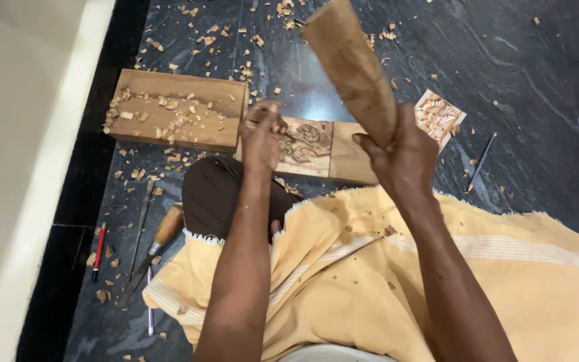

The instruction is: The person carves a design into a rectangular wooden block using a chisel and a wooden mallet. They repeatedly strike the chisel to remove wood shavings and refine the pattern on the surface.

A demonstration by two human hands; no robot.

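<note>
I clench my right hand (402, 155) low on the heavy, stiff wooden mallet (353, 67), raised above the carved wooden panel (306, 144), where my left hand (261, 134) pinches a chisel (288, 137).

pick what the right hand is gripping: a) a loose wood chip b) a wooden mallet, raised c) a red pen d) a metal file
b: the right hand is closed around the narrow end of a wooden mallet lifted above the carved panel, while the left hand holds a chisel against the carving; the red pen lies on the floor.
</note>
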